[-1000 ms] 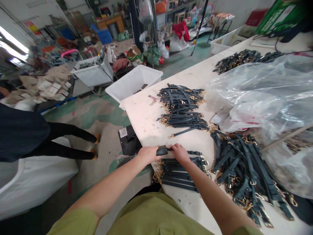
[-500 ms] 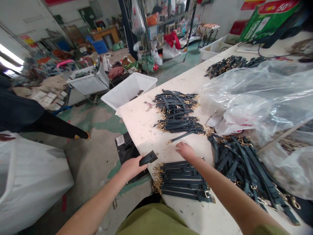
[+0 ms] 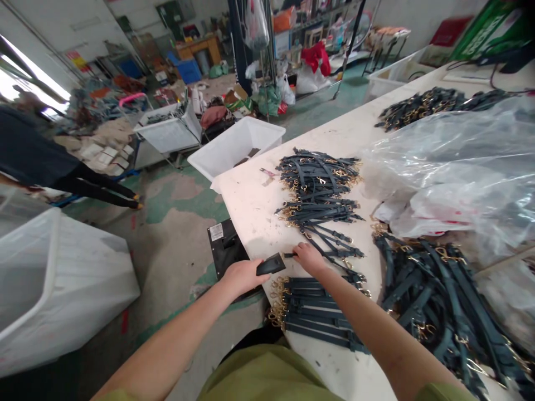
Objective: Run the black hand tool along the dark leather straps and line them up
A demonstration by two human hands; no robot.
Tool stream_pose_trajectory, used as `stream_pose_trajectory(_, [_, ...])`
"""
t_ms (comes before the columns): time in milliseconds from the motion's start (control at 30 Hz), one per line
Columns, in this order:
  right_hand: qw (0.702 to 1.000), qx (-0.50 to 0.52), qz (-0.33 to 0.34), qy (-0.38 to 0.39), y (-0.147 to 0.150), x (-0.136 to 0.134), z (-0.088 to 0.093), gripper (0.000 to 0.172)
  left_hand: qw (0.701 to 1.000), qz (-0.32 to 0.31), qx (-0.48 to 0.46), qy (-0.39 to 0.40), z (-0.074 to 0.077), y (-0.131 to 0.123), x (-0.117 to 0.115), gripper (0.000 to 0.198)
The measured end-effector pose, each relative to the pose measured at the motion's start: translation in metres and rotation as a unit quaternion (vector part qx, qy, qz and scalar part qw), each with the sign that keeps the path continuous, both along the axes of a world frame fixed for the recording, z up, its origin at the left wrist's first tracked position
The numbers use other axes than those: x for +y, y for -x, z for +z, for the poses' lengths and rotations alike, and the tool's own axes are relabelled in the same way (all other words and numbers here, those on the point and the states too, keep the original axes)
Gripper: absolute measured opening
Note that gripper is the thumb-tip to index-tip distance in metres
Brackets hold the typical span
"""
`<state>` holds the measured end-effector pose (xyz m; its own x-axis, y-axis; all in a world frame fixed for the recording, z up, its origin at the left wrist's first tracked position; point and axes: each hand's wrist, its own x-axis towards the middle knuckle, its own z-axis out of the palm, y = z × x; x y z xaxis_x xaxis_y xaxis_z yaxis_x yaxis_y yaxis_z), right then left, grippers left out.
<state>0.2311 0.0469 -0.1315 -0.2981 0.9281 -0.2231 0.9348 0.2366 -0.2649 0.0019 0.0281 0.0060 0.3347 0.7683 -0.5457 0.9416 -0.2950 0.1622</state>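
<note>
My left hand (image 3: pixel 243 276) is closed around a flat black oblong object (image 3: pixel 271 264), whose exact kind I cannot make out, at the table's edge. Just to its right, my right hand (image 3: pixel 308 258) pinches a thin dark strap (image 3: pixel 288 255), its short end pointing left at the black object. Beyond my right hand, several loose straps (image 3: pixel 334 240) with gold clasps lie fanned out. Below my right forearm is a row of dark blue straps (image 3: pixel 313 303), laid side by side with gold clips at their left ends.
Bundled straps (image 3: pixel 320 178) lie farther back on the white table (image 3: pixel 251 206). A larger strap heap (image 3: pixel 438 295) and clear plastic sheeting (image 3: pixel 460 161) occupy the right. White bins (image 3: pixel 238 142) stand beyond the table and at left. A person (image 3: pixel 42 150) stands at far left.
My right hand has closed on a strap and come nearer the black object in my left hand. More loose straps now lie below the bundles. The view has shifted slightly.
</note>
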Motion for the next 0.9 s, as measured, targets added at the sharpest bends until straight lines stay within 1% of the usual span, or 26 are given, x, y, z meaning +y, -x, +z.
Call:
stream_pose_trajectory(67, [1.0, 0.006, -0.015, -0.003, -0.003, -0.004, -0.001, 0.021, 1.0, -0.011, 0.008, 0.0, -0.008, -0.015, 0.011, 0.049])
stream_pose_trajectory(167, [0.999, 0.022, -0.044, -0.013, -0.023, -0.005, -0.002, 0.02, 1.0, -0.007, 0.013, 0.0, -0.019, -0.037, 0.028, 0.052])
stream_pose_trajectory(233, [0.998, 0.033, -0.054, -0.015, -0.035, -0.005, -0.002, 0.019, 1.0, -0.007, 0.015, 0.0, -0.024, -0.044, 0.035, 0.053])
stream_pose_trajectory(300, [0.997, 0.041, -0.061, -0.015, -0.041, -0.005, -0.002, 0.019, 1.0, -0.014, 0.021, 0.002, -0.026, -0.045, 0.04, 0.052])
stream_pose_trajectory(433, [0.996, 0.052, -0.07, -0.011, -0.04, -0.004, -0.003, 0.02, 0.999, -0.039, 0.025, -0.006, -0.025, -0.046, 0.04, 0.054])
stream_pose_trajectory(567, [0.996, 0.046, -0.074, -0.007, -0.039, -0.003, -0.003, 0.019, 0.998, -0.057, 0.019, -0.007, -0.028, -0.062, 0.04, 0.056])
stream_pose_trajectory(667, [0.996, 0.044, -0.076, -0.01, -0.04, -0.003, -0.002, 0.019, 0.998, -0.055, 0.018, -0.009, -0.031, -0.069, 0.044, 0.055])
stream_pose_trajectory(833, [0.996, 0.046, -0.075, -0.005, -0.039, -0.004, -0.002, 0.02, 0.998, -0.052, 0.019, -0.015, -0.032, -0.063, 0.05, 0.051])
stream_pose_trajectory(900, [0.996, 0.043, -0.074, 0.001, -0.039, -0.002, -0.001, 0.02, 0.998, -0.054, 0.016, -0.016, -0.032, -0.066, 0.05, 0.051])
